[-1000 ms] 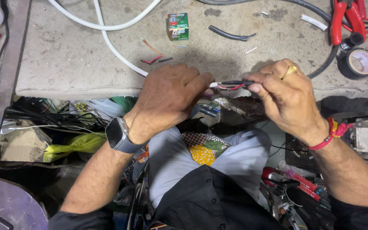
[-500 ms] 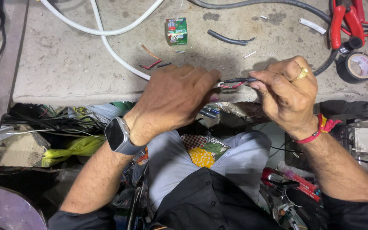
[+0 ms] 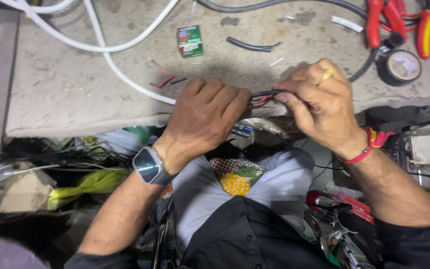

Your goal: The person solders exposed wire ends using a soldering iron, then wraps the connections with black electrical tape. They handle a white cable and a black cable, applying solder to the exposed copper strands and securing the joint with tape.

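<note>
Head view: left hand and right hand pinch black cable over tabletop edge, fingers closed; sheath stripped, red cores bared, not yet joined; tape roll untouched.

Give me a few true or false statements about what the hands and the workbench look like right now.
1. Both hands, left hand and right hand, hold the black cable with red wires. True.
2. The watch is on the right wrist. False: left wrist.
3. A roll of black tape lies on the bench. True.
4. The small green box is in the left hand. False: it lies on the bench, apart.
</note>
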The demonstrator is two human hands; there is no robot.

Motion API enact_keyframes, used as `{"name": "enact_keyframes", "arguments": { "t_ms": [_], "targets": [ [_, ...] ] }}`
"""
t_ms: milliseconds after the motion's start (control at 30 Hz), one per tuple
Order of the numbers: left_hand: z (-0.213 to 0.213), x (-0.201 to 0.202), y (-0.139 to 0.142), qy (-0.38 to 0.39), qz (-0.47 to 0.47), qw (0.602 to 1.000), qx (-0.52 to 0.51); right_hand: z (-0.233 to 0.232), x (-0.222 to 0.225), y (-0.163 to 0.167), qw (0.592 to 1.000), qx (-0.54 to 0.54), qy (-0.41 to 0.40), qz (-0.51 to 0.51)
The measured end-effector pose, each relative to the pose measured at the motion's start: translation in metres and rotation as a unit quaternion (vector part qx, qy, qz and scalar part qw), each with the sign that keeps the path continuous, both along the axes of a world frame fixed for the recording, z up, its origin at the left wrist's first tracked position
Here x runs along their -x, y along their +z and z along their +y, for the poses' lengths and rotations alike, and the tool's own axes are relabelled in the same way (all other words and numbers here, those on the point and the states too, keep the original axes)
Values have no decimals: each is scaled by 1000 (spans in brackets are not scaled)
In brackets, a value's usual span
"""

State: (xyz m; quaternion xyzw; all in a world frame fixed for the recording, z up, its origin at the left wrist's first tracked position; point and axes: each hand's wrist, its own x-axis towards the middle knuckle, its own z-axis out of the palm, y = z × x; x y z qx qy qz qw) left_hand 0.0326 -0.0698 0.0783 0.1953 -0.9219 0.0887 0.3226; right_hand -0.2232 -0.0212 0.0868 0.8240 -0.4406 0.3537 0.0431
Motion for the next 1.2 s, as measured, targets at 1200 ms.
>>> {"name": "enact_keyframes", "arguments": {
  "t_ms": [1200],
  "targets": [
    [121, 16, -59, -52, 418, 812, -404, 115, -38, -51, 968, -135, 6, -210]
  ]
}}
